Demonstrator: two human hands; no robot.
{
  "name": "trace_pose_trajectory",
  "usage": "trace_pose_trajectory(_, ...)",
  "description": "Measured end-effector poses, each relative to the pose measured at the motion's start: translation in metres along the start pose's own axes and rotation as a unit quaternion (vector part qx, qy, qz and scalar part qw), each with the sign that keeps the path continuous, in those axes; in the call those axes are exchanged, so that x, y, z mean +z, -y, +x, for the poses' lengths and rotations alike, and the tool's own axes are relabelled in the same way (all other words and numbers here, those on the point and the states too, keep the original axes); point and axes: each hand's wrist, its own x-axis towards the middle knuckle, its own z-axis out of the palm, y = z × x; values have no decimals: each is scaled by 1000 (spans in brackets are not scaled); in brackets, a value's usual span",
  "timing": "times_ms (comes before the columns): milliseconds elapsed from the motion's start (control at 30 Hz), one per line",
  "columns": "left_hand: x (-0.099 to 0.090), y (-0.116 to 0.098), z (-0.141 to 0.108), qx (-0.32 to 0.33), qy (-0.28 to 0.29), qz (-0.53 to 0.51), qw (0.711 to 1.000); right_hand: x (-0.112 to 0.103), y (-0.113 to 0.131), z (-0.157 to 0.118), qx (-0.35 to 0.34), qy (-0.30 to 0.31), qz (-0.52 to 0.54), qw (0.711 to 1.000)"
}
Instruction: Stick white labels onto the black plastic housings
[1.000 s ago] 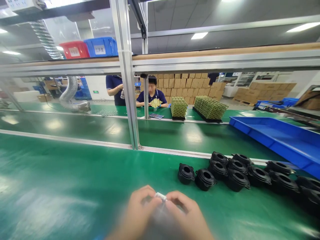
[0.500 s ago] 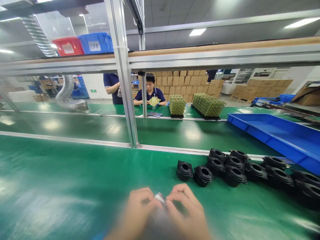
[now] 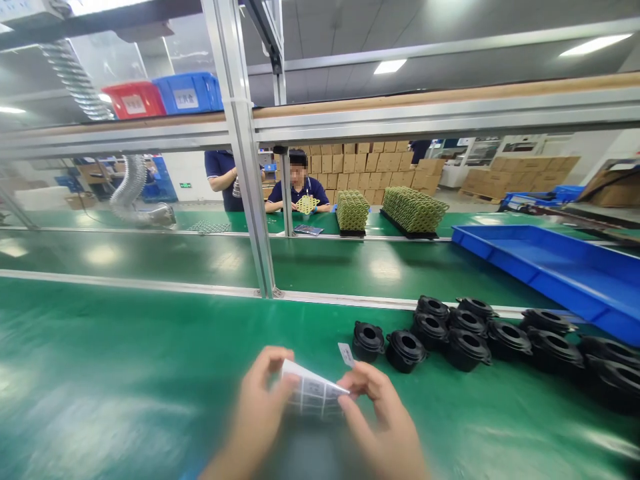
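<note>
A sheet of small printed labels is between my hands, its top edge curled over to a pale side. My left hand is closed on the sheet's left end, thumb in front. The thumb and fingertips of my right hand pinch together at its narrow right corner. One small white label sticks up at the right fingertips, apart from the sheet; whether it is gripped or clings to a finger I cannot tell. The lower part of the sheet is blurred. Just beyond my right hand stands a black round housing.
Several more black housings stand in a cluster to the right on the green bench. Behind them lies a large blue tray. A metal post rises ahead. Across the bench sits a co-worker near green lattice stacks.
The sheet, earlier bunched small between my fingertips, is now spread wider with its label grid showing. A single label has appeared above my right fingertips. My hands have moved slightly apart.
</note>
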Motion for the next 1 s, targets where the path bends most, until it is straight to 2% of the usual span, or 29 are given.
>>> trace_pose_trajectory(100, -5, -12, 2, 138, 11, 101, 985, 1, 2, 3, 3, -8, -5, 1000)
trace_pose_trajectory(167, -4, -21, 2, 203, 79, 161, 963, 1, 4, 4, -10, -5, -5, 1000)
trace_pose_trajectory(233, -1, -26, 1, 221, 148, 186, 946, 1, 5, 3, -19, 3, 3, 1000)
trace_pose_trajectory(300, 3, -29, 0, 212, 168, 183, 945, 2, 6, 1, -26, 13, 10, 1000)
trace_pose_trajectory(433, 5, -31, -2, 192, 170, 170, 951, 2, 7, -2, -18, 24, 16, 999)
trace_pose_trajectory(700, 1, -33, -1, 180, 189, 181, 948, 8, 4, -4, 88, 39, 123, 988)
trace_pose_trajectory(833, 1, -34, 1, 168, 200, 169, 950, 13, 5, -8, 142, 9, 141, 980)
trace_pose_trajectory(900, 1, -32, 2, 144, 205, 148, 957, 14, 6, -9, 154, -4, 148, 977)
trace_pose_trajectory(1000, 3, -27, 3, 73, 211, 90, 971, 13, 8, -11, 160, -19, 158, 974)
